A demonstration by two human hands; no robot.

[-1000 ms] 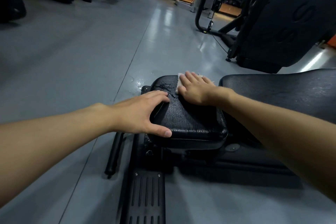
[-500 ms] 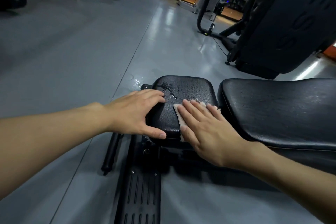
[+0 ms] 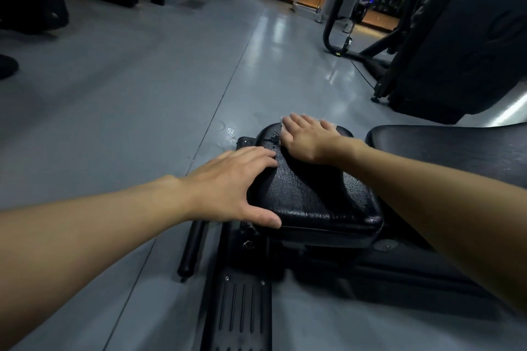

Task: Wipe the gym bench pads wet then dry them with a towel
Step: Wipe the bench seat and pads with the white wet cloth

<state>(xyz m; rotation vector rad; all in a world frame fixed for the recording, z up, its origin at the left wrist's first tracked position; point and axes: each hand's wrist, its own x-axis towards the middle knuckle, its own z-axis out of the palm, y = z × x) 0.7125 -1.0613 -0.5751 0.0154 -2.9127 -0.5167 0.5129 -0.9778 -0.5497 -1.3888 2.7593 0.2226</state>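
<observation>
Seat pad (image 3: 313, 196), just beside the long back pad (image 3: 456, 151), glistened with droplets. Right hand (image 3: 306, 137) lay flat, fingers straight, pressing a pale cloth (image 3: 283, 119) at its far edge; left hand (image 3: 228, 188), spread open, braced the near corner. Wet wiping seemed underway; towel-drying remained.

- We count two black bench pads: the seat pad (image 3: 313, 196) near the middle, the long pad (image 3: 456, 151) on the right.
- We count two hands: left hand (image 3: 225, 188), right hand (image 3: 308, 137).
- We see one white cloth (image 3: 283, 122).
</observation>
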